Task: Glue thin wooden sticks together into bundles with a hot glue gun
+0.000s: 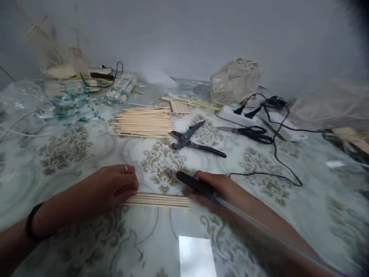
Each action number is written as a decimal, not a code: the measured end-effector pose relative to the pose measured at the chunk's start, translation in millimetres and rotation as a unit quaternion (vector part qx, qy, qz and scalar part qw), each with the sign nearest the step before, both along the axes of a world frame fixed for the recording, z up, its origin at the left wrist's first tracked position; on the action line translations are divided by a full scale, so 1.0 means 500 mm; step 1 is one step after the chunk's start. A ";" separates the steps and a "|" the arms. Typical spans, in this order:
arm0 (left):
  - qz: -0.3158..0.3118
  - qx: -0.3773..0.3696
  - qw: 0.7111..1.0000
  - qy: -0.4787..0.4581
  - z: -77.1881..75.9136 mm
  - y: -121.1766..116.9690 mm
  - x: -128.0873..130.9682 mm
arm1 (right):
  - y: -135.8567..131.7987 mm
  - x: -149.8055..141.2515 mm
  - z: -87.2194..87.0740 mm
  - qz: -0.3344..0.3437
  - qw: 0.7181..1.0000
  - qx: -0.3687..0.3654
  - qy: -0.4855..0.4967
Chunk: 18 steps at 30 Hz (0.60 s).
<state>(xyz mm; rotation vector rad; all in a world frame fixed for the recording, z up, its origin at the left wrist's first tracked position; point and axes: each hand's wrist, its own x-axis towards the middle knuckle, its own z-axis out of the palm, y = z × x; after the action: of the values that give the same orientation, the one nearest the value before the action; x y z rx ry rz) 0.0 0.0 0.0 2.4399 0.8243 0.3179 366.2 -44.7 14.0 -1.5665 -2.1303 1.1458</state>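
A flat row of thin wooden sticks [161,200] lies side by side on the patterned tablecloth in front of me. My left hand [119,186], with a ring and a black wristband, is closed, its curled fingers at the row's left end; the fingertips are partly hidden. In my right hand [213,184] is a black hot glue gun [196,184], its nozzle pointing left above the right part of the row. A long clear glue stick [248,215] runs out of its back toward the lower right. Most of the right fingers are hidden beneath the gun.
Beyond the hands lie a pile of wooden sticks [142,122], black-handled cutters [190,140] and black scissors [253,133]. A white power strip [236,115] has plugs and a black cord [276,154] trailing right. Stick frameworks [235,80], wrapped stick bundles [121,89] and plastic wrappers [72,105] stand behind.
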 end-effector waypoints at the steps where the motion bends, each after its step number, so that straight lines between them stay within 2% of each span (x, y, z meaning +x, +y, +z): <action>1: 0.000 0.000 1.000 0.001 0.002 -0.002 0.001 | -0.003 -0.002 0.002 -0.002 1.000 0.003 0.001; 12: -0.005 0.056 0.997 0.044 0.013 0.003 -0.003 | -0.007 -0.004 -0.014 -0.016 1.000 0.026 0.002; 18: 0.078 0.093 0.988 0.098 0.001 0.042 -0.032 | -0.004 -0.013 -0.012 -0.054 0.997 0.061 0.002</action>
<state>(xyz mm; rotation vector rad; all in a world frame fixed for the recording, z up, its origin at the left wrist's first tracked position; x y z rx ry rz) -15.8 21.0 0.4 2.6165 1.1194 0.2218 359.7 -46.5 7.9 -1.6019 -2.0449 0.9653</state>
